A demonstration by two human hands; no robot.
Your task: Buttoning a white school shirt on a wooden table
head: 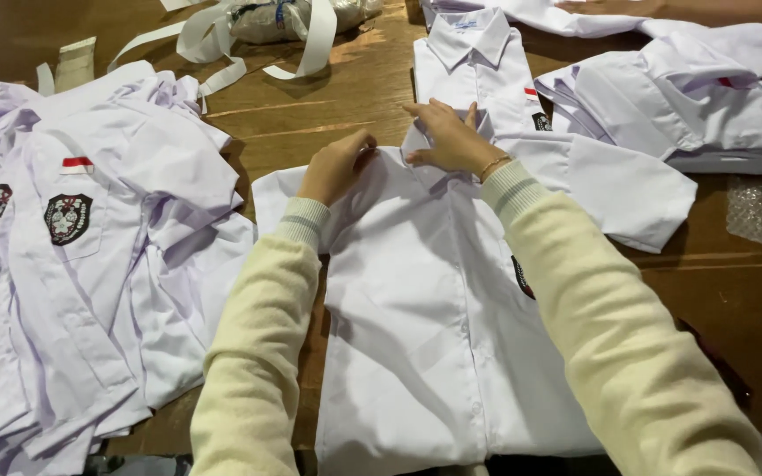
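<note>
The white shirt (434, 326) lies flat on the wooden table (328, 106). The left hand (335, 166) curls closed at its collar, apparently pinching it; the right hand (451, 137) presses there, fingers spread flat.

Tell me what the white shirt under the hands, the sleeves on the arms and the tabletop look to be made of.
White shirt: thin woven cloth, likely cotton or a blend, matte; it creases sharply.
Sleeves: cream knit, soft and slightly fuzzy, with ribbed cuffs.
Tabletop: brown wood or veneer with visible grain, semi-gloss, since light glints off it.
The left hand and right hand press at the collar.
</note>
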